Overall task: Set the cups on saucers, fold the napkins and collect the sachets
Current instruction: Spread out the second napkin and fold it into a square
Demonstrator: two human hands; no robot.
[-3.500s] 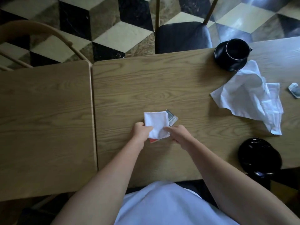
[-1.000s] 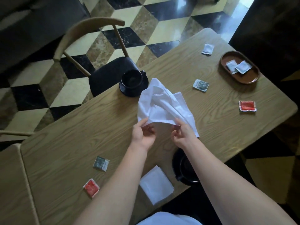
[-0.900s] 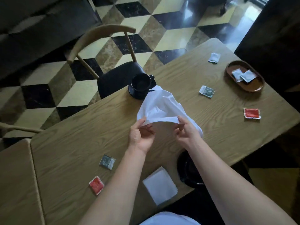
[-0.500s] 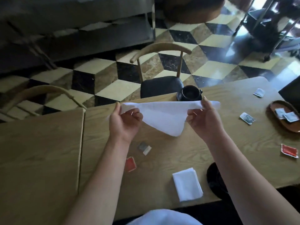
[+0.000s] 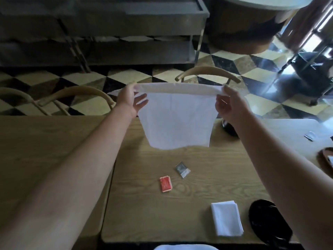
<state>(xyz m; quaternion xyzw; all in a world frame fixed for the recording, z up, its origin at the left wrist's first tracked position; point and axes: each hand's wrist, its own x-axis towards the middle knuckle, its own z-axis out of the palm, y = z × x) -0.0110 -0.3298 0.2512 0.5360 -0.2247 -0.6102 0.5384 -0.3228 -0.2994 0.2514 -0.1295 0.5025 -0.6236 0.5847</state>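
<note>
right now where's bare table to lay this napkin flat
Bare wood lies under the held napkin, between it and the grey sachet. The left table also shows bare. Crowded near edge: red sachet, folded napkin, black saucer.

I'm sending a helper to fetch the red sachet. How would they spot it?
On the light wooden table, look below the white napkin held up. The small red rectangular sachet lies flat there, left of a grey sachet; only it is red.
</note>
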